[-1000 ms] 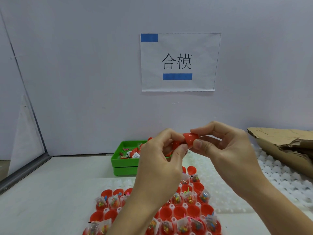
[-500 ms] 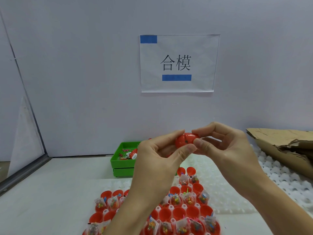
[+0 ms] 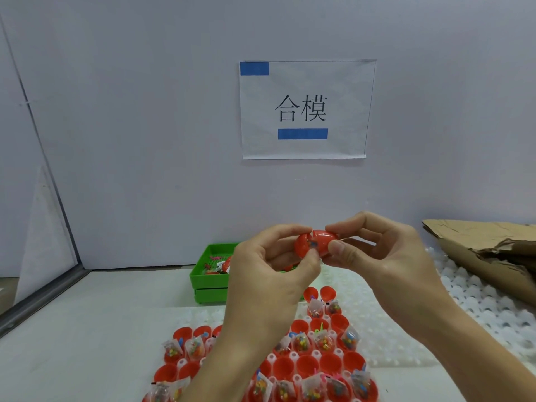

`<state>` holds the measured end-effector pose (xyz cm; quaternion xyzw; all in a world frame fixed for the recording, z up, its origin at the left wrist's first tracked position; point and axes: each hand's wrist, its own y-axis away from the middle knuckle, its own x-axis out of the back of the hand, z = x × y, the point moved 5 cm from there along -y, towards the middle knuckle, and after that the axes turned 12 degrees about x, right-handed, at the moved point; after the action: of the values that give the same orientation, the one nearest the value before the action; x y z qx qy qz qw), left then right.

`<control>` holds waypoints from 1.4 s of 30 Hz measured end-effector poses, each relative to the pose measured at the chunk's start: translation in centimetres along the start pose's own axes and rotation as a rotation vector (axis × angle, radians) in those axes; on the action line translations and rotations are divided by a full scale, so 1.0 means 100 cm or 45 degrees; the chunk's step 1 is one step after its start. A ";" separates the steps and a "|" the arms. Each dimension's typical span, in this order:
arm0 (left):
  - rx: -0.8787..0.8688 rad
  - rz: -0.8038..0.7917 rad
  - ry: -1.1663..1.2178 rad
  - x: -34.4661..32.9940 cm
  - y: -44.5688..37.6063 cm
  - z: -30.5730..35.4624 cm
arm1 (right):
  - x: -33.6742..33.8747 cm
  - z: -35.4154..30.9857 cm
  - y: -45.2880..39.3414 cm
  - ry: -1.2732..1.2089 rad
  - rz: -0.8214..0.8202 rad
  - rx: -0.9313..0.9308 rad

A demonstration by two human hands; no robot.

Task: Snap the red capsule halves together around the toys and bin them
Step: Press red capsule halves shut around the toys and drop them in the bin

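At the centre of the frame, your left hand [image 3: 272, 274] and right hand [image 3: 385, 256] hold a red capsule [image 3: 316, 243] between them, each pinching one half with thumb and fingertips; the two halves are not fully closed, and a small toy shows at the gap. Behind the left hand sits the green bin [image 3: 208, 274], holding a few pieces. Along the bottom lies the tray [image 3: 406, 338] of open red capsule halves [image 3: 313, 367] and bagged toys [image 3: 322, 340].
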<state>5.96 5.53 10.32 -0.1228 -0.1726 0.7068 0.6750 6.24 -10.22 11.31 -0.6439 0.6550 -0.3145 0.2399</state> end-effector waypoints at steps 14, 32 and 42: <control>-0.016 -0.074 0.055 0.005 -0.002 0.003 | 0.000 -0.003 0.000 0.013 -0.061 0.050; -0.073 -0.100 -0.022 0.004 0.000 0.006 | 0.001 -0.005 0.000 0.093 -0.088 0.058; -0.089 0.027 -0.170 0.009 -0.003 0.004 | -0.002 -0.003 0.001 0.030 -0.052 0.033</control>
<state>5.98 6.40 10.84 -0.1008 -0.2406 0.7141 0.6496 5.96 -10.00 11.42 -0.6501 0.6404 -0.3354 0.2341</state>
